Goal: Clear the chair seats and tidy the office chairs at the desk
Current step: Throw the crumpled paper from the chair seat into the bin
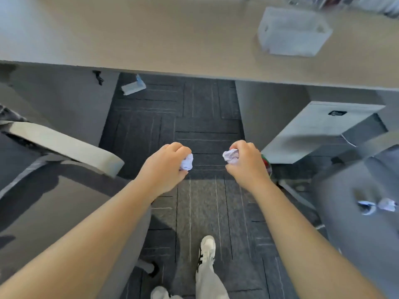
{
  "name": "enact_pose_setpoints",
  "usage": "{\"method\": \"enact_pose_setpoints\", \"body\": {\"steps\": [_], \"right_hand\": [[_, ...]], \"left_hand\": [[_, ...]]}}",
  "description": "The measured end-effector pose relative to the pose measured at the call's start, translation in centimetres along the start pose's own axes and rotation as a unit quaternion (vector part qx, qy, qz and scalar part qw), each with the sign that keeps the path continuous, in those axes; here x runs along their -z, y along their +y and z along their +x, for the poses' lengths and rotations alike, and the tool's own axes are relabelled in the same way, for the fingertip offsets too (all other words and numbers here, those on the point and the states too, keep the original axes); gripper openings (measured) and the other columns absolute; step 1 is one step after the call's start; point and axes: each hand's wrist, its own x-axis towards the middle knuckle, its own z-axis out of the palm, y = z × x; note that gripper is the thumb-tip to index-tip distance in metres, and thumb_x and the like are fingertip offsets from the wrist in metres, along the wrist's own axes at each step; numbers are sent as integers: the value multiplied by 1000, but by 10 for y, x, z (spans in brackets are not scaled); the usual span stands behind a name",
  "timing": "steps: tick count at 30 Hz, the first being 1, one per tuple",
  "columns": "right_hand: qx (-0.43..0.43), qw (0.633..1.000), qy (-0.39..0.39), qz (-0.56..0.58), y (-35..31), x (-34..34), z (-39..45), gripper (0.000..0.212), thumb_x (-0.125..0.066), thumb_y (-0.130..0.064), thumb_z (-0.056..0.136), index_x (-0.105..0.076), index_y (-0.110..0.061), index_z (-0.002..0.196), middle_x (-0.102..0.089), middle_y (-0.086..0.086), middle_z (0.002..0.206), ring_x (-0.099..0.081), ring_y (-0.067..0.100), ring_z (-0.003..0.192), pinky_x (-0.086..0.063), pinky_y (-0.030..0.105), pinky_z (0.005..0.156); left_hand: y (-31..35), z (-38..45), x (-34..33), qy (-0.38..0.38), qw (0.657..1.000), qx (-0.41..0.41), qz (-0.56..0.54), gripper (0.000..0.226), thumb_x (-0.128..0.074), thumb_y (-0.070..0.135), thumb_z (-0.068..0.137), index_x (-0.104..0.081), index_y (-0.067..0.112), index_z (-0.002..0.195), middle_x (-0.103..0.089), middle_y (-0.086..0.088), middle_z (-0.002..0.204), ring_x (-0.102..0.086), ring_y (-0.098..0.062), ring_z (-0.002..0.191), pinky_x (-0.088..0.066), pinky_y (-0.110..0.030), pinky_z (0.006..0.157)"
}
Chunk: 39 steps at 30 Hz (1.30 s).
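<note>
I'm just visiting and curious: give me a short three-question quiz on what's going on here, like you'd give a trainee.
1. True or false: both hands are empty.
2. Where do crumpled papers still lie? A) on the desk B) on the right chair seat C) on the left chair seat
3. What lies on the carpet under the desk?

Key
1. False. The left hand grips one paper ball and the right hand grips another paper ball.
2. B. Two crumpled papers lie on the right chair seat.
3. A small white and blue packet, too blurred to identify.
</note>
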Motion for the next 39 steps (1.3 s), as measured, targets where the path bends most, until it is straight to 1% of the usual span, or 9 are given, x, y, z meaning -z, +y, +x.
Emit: {"method": "enact_pose_setpoints", "body": {"steps": [6,11,14,18,22,29,33,36,39], "right_hand": [[-106,994,25,20,95,25,-28,39,-58,-3,81,-53,-6,119,-47,16,124,-49,31,110,-44,34,89],[-169,984,28,41,174,32,-22,40,-58,-6,81,-52,-10,121,-50,14,123,-52,30,110,-46,36,89],[-196,978,28,70,224,28,-3,40,-59,-9,80,-49,-11,119,-57,10,121,-55,29,110,-47,37,88],[-251,965,-9,77,282,25,27,50,-58,-15,85,-39,-12,131,-52,8,131,-51,27,116,-43,33,90],[-266,960,-23,89,328,15,60,47,-62,-16,83,-44,-11,125,-54,9,127,-51,26,114,-44,33,89],[-247,963,-23,100,375,9,112,40,-63,-14,81,-51,-10,119,-55,12,120,-50,29,112,-45,39,92],[-235,968,-37,83,379,3,145,44,-61,-16,83,-49,-10,124,-52,14,124,-44,31,119,-41,37,95],[-222,972,-41,72,373,7,174,61,-60,-17,87,-31,-10,140,-37,16,138,-31,31,129,-31,36,105],[-223,970,-31,87,366,15,192,78,-63,-15,87,-13,-10,147,-23,14,148,-19,29,137,-23,35,112]], "left_hand": [[69,41,-54,-77,996,-49,-4,46,-54,17,90,-41,12,134,-52,-2,132,-48,-24,120,-45,-34,92],[112,81,-123,-131,990,-58,-13,30,-55,15,86,-53,7,114,-59,-6,116,-54,-28,107,-47,-36,85],[137,113,-169,-153,987,-38,-24,29,-55,14,87,-53,6,114,-57,-8,122,-56,-33,105,-47,-39,83],[164,161,-226,-192,981,6,-39,30,-50,17,92,-47,10,121,-48,-8,135,-56,-33,111,-46,-38,87],[186,218,-270,-207,976,51,-44,39,-51,17,92,-42,11,129,-45,-15,135,-52,-36,113,-45,-40,86],[208,300,-305,-209,970,110,-65,77,-59,24,88,-10,14,147,-13,-15,156,-27,-35,139,-33,-43,109],[198,304,-303,-215,966,137,-38,64,-56,22,90,-22,11,144,-33,-17,147,-41,-35,129,-41,-44,102],[189,301,-294,-220,962,157,-34,61,-55,20,91,-24,11,143,-36,-15,146,-46,-34,124,-46,-44,97],[186,300,-281,-216,963,157,-29,57,-53,20,92,-27,11,142,-35,-14,147,-42,-31,128,-41,-41,99]]}}
